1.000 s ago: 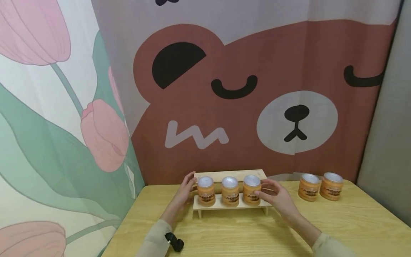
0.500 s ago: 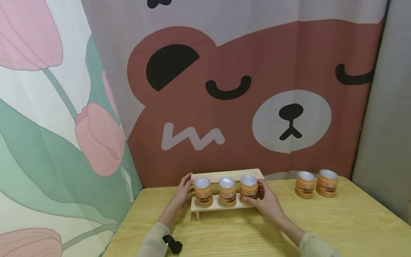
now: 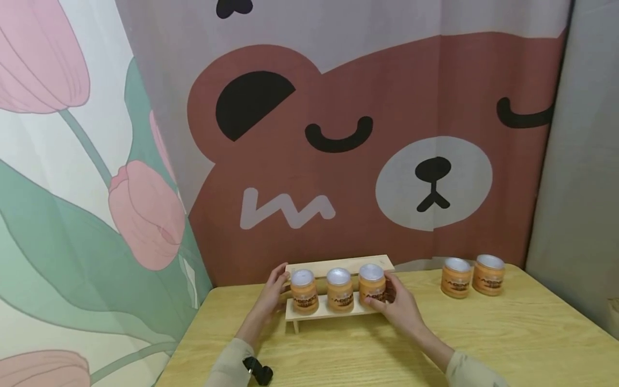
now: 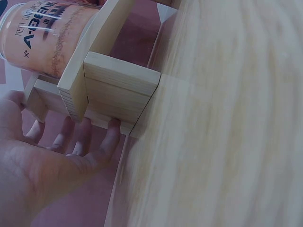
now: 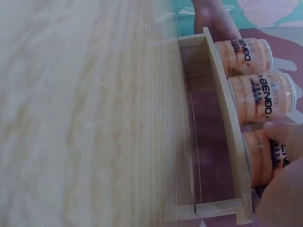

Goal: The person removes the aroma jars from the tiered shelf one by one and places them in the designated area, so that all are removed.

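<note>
Pinching the orange jar (image 3: 371, 286) at the right end of the wooden stand (image 3: 338, 265), the right hand (image 3: 405, 309) has its thumb across the front; the left hand (image 3: 272, 293), fingers spread, touches the stand's left end. Two matching jars (image 3: 340, 293) share the lower step. Farther right, another pair (image 3: 456, 279) stands on the table (image 3: 338, 355), before a bear-print curtain (image 3: 290, 161).

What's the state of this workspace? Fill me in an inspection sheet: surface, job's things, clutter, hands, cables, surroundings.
Surface: wood-grain table.
Job's things: wooden stand, three upright orange cans on its lower step; two more cans on the table, right.
Clutter: nothing seen.
Hands: left hand touches the stand's left end; right hand grips the stand's rightmost can.
Cables: nothing seen.
Surroundings: bear-print curtain behind, tulip-print curtain left, grey panel right.
</note>
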The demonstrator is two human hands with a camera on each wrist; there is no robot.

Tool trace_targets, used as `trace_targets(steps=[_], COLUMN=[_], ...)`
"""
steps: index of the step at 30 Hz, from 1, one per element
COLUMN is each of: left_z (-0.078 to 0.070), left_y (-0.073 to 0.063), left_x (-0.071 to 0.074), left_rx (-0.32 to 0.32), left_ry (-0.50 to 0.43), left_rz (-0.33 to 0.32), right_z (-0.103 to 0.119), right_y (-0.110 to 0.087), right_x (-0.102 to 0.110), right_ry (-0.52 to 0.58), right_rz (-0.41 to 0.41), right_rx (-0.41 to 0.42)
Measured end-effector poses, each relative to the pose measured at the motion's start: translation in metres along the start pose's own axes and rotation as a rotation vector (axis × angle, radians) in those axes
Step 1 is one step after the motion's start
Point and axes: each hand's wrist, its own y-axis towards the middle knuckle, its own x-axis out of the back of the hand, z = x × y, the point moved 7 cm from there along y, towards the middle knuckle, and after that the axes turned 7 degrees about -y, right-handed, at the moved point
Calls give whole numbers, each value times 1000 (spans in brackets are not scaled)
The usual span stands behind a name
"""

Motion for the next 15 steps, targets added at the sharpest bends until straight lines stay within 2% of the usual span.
trace_targets(steps=[9, 15], left_z=[1, -2], left_y=[-1, -2], left_x=[1, -2], left_rx=[1, -3], left_ry=[-2, -12], left_rz=[-2, 7], right_z=[-1, -2], right_y=[0, 2], right_x=[-1, 6], right_ry=[37, 49], right_rz=[15, 24], right_rx=[10, -39])
